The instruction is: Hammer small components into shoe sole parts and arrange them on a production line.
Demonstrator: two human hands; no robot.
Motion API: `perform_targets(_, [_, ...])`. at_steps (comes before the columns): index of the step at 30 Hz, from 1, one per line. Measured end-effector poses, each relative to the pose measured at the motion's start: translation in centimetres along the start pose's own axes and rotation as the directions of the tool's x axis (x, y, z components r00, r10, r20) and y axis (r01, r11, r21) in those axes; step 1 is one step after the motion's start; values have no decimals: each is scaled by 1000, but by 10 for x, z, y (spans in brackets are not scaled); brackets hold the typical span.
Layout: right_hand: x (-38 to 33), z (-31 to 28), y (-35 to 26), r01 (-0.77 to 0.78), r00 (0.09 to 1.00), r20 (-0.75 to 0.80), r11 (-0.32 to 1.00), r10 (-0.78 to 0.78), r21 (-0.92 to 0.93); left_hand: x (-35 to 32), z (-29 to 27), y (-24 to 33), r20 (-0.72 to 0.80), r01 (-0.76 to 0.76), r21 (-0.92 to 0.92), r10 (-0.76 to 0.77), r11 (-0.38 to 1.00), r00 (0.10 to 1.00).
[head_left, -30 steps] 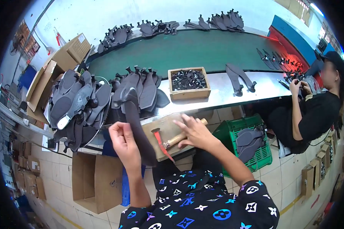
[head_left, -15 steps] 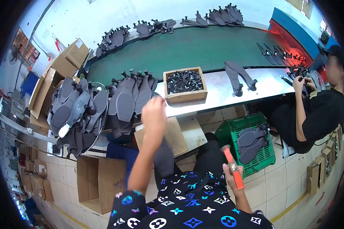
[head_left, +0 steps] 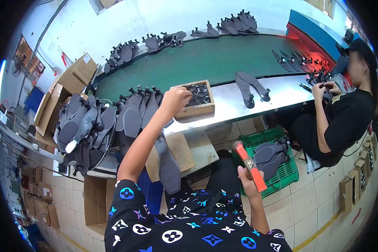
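Wooden box (head_left: 195,100) of small dark bits: left hand (head_left: 174,100) dips in at its left edge, fingers curled, can't tell if holding any. Right hand (head_left: 248,185), well below box, wraps tight round orange-handled hammer (head_left: 248,164). Sole (head_left: 168,164) on board below box could slip off w/ nobody holding it.

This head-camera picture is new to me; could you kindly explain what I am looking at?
It comes from a wide fisheye camera worn on a person's head, looking down, so straight edges bend. The forearms rising from the bottom are that person's own. The left hand reaches to a small wooden box of dark parts on a metal table. The right hand holds an orange-handled hammer. A grey shoe sole lies on a small board below. More soles are stacked at left. A seated co-worker works at right.
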State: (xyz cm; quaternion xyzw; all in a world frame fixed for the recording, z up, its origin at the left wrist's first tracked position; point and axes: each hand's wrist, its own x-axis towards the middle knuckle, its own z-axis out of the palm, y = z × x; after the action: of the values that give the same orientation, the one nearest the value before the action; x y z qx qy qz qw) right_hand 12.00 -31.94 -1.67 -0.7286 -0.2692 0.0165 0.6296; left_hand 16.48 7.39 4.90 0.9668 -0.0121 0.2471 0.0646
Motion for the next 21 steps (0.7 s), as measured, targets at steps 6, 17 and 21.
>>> perform_targets(6, [31,18,-37,-203,978,102,935,181,289,-55,-100,134,-222,-8,-361,-78,933,972])
perform_targets(17, [52,86,-124,21,954,229,805,-194,593,-125,-156,188,-348,66,-306,-176,950,921])
perform_targets(21, [51,99,-118,-188,896,441,865,-43,465,-150,-136,175,-361,186,-348,-315,919,878])
